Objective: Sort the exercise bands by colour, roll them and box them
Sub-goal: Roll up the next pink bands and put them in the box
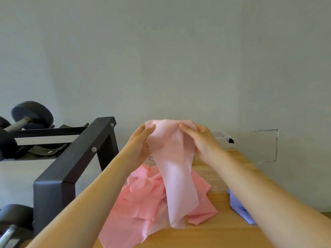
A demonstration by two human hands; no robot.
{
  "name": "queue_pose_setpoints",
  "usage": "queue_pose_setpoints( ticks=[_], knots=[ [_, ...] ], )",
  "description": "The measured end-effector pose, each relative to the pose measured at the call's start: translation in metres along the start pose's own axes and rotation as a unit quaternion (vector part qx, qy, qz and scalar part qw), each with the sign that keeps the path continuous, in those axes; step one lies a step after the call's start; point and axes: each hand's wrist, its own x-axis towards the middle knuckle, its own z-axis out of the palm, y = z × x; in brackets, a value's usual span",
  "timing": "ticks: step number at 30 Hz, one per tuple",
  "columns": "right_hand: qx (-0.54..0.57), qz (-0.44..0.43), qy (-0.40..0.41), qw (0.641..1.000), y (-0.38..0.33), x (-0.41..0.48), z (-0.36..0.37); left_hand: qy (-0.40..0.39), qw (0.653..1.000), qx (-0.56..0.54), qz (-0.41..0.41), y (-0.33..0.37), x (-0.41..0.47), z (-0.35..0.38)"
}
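A pale pink exercise band (176, 176) hangs in the air above the wooden table (220, 237). My left hand (141, 145) pinches its top left edge and my right hand (202, 142) grips its top right edge. The band's lower end drops down onto a heap of darker pink bands (141, 208) lying crumpled on the table. A lilac band (240, 206) shows on the right, partly hidden behind my right forearm. A clear plastic box (222, 138) stands behind my right hand at the table's far side.
A black metal dumbbell rack (71, 158) stands close on the left with dark dumbbells (30, 115) on its shelves. A plain pale wall lies straight ahead.
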Motion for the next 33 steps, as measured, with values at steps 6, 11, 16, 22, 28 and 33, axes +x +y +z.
queue_pose_setpoints(
  ticks=[6,11,16,22,28,33],
  knots=[
    [-0.030,-0.016,-0.001,0.999,-0.037,0.006,0.002,0.000,0.999,0.012,0.030,0.028,0.000,0.009],
    [-0.075,-0.063,0.012,0.995,-0.080,0.019,0.010,0.048,0.992,0.085,0.082,0.086,0.011,0.019],
    [-0.072,-0.114,0.011,0.991,-0.140,0.035,0.027,0.065,0.983,0.086,0.150,0.153,0.019,0.035],
    [-0.006,-0.181,-0.032,0.983,-0.196,0.044,0.053,0.001,0.974,0.027,0.226,0.205,0.018,0.057],
    [-0.067,-0.124,-0.030,0.990,-0.171,0.050,0.046,-0.030,0.981,0.073,0.179,0.181,0.017,0.042],
    [-0.068,-0.067,-0.015,0.995,-0.135,0.048,0.028,0.001,0.990,0.074,0.123,0.143,0.017,0.016]
  ],
)
